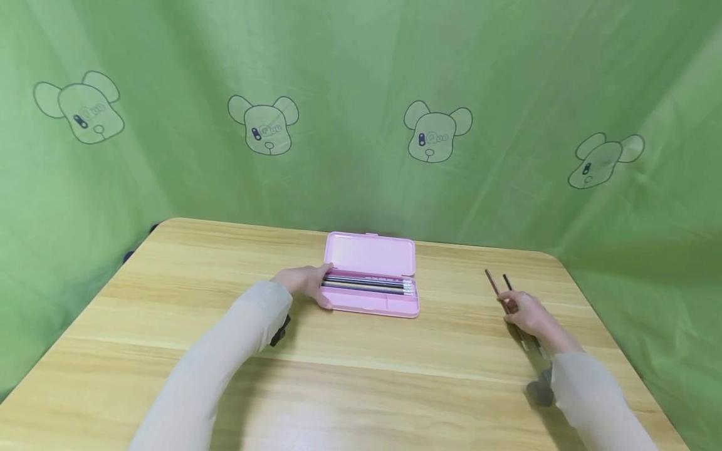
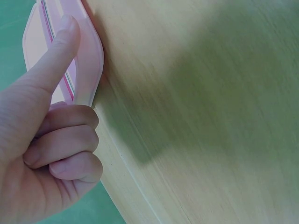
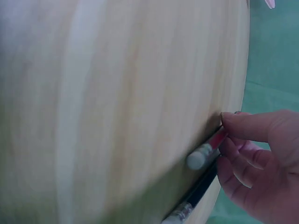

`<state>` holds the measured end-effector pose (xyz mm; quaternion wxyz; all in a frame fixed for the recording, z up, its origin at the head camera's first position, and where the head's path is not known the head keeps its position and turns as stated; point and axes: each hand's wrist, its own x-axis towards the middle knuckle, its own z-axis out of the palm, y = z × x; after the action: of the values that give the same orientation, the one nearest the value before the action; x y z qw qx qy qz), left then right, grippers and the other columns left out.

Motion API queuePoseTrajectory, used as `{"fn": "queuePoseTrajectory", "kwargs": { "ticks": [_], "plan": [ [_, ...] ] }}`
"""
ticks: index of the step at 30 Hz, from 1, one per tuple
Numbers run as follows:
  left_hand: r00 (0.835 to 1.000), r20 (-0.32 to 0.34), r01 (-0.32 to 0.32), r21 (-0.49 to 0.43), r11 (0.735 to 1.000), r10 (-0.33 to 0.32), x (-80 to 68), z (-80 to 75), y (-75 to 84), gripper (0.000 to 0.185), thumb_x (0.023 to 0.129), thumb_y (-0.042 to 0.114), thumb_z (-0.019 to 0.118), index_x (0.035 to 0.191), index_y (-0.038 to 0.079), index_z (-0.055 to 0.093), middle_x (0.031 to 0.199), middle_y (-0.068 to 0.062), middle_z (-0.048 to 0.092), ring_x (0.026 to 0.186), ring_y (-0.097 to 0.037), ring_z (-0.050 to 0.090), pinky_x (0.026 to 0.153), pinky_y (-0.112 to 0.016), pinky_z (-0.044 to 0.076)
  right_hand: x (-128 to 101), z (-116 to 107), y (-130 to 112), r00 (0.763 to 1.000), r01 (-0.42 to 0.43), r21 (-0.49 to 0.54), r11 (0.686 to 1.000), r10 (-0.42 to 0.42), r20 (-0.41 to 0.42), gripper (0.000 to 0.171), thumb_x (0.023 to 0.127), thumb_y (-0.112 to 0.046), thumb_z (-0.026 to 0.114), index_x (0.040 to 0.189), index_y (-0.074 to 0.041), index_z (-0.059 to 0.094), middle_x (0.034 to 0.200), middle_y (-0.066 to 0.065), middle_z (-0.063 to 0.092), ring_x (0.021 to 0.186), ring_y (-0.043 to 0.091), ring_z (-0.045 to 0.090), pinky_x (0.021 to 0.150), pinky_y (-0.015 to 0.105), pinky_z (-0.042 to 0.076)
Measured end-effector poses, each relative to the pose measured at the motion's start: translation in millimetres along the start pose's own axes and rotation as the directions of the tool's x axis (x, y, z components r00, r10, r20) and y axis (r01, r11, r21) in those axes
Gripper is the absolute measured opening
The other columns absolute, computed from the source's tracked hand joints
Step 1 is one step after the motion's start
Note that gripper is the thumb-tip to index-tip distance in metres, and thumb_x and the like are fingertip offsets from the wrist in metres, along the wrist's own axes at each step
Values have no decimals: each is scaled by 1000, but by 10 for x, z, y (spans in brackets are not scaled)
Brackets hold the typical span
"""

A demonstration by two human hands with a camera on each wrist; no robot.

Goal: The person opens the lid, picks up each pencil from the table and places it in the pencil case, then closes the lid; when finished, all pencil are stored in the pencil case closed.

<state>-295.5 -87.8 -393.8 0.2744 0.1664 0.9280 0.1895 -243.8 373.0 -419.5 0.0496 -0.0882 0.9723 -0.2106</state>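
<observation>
A pink pencil case point(image 1: 351, 300) lies with its lid point(image 1: 370, 254) folded back on the wooden table. Inside it, several dark pencils point(image 1: 366, 285) and a lighter one lie side by side, white erasers to the right. My left hand point(image 1: 304, 280) holds the case by its left end; in the left wrist view its thumb lies along the case point(image 2: 89, 60) and its other fingers are curled. At the right, my right hand point(image 1: 530, 313) pinches a red pencil point(image 3: 217, 139) between thumb and fingers. A black pencil point(image 3: 200, 189) lies beside it on the table, close under the fingers.
The wooden table point(image 1: 293, 388) has rounded far corners. Behind it and along its sides hangs a green curtain point(image 1: 350, 188) with bear-head drawings. A stretch of tabletop separates the pencil case from the right hand.
</observation>
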Motion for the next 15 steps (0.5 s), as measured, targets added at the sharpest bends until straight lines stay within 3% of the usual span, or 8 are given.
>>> {"fn": "queuePoseTrajectory", "kwargs": {
  "ticks": [8,15],
  "plan": [
    [1000,-3,-8,12,1000,8,-7,-3,3,105,75,40,75,151,10,9,149,-20,32,138,-34,32,116,-45,26,13,18,-24,999,5,-12,1000,-4,44,42,76,9,60,115,18,47,88,28,62,84,40,60,77,52,51],
    [1000,3,0,16,1000,0,11,-7,-2,105,75,40,75,151,11,9,150,-19,32,138,-33,32,116,-45,25,18,34,-74,997,7,37,999,-10,75,36,76,13,53,112,15,50,91,29,62,87,39,60,76,49,52]
  ]
}}
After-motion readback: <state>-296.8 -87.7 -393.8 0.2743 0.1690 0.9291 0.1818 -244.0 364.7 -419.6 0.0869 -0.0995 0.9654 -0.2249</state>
